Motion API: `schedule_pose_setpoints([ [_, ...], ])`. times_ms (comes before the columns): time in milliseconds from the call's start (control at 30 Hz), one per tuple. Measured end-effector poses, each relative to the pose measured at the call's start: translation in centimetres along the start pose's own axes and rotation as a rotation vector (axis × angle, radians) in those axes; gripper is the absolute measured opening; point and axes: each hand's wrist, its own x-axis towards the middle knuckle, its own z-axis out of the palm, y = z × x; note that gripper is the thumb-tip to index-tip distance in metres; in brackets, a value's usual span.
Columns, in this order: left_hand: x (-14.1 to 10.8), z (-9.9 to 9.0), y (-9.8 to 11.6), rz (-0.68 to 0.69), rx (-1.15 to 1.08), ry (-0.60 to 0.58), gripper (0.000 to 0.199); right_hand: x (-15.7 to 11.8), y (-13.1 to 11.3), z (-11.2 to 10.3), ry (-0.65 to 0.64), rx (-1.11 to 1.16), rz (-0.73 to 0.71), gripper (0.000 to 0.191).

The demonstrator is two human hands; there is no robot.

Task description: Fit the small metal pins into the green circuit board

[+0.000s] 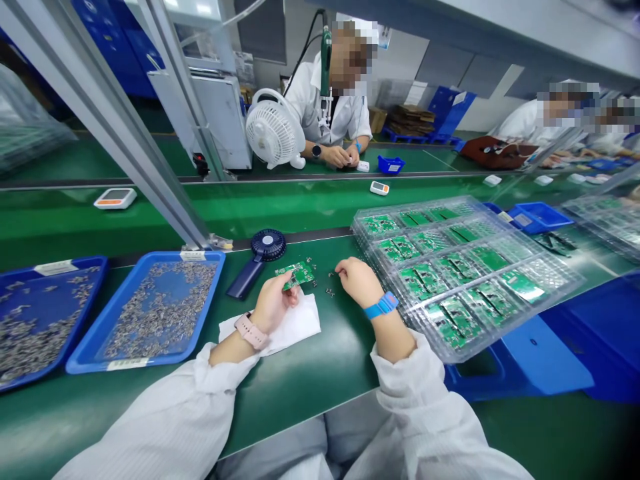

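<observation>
My left hand [275, 303] holds a small green circuit board [296, 275] by its near edge, above a white cloth [303, 319] on the green table [305, 380]. To the right, my right hand [359, 281] is closed, thumb and index finger pinched together over the table; what lies between the fingertips, if anything, is too small to make out. Several small metal parts [330, 292] are scattered between the two hands and behind the board. A clear tray [560, 283] with green boards in its compartments stands just right of my right hand.
Two blue trays [213, 293] of small metal parts stand at the left. A dark handheld fan [269, 245] lies behind my left hand, near a slanted metal post [170, 193]. Across the green belt [250, 203], a person works beside a white fan [275, 128].
</observation>
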Motion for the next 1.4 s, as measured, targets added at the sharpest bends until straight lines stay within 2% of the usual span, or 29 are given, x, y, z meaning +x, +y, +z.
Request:
schedule_pose_setpoints([
  [133,0.1,0.0,-0.1,0.002,0.008,-0.008,0.039,0.0,-0.3,-0.7,0.043,0.230,0.011,0.026],
  [300,0.2,-0.1,-0.3,0.008,0.012,-0.015,0.040,0.1,-0.7,-0.2,-0.066,0.545,-0.002,0.026],
  [433,0.1,-0.1,-0.3,0.023,-0.033,0.005,0.037,-0.1,-1.3,0.6,-0.117,0.624,-0.007,0.022],
  [533,0.1,-0.1,0.0,0.046,-0.101,0.021,0.039,-1.0,-2.7,1.0,-0.202,0.552,-0.082,0.017],
  [667,0.0,-0.2,0.3,0.039,-0.161,0.017,0.041,-2.5,-4.8,1.6,-0.288,0.315,-0.333,0.025],
  [767,0.1,-0.2,0.4,0.029,-0.181,0.014,0.043,-3.0,-5.4,1.8,-0.319,0.231,-0.427,0.021],
  [967,0.1,-0.3,0.2,0.022,-0.199,0.017,0.046,-2.4,-4.2,1.2,-0.206,0.204,-0.601,0.021],
  [1033,0.2,-0.3,0.2,0.020,-0.198,0.019,0.046,-2.4,-4.1,1.4,-0.225,0.180,-0.662,0.018],
  [1133,0.2,-0.4,0.1,0.010,-0.195,0.019,0.047,-2.4,-4.3,2.1,-0.270,0.144,-0.695,0.015],
  [1267,0.1,-0.4,0.2,0.000,-0.199,0.013,0.047,-2.5,-4.8,2.7,-0.261,0.115,-0.686,0.012],
  [1400,0.1,-0.3,0.1,-0.004,-0.195,0.010,0.045,-2.6,-5.4,3.2,-0.276,0.062,-0.735,0.011],
])
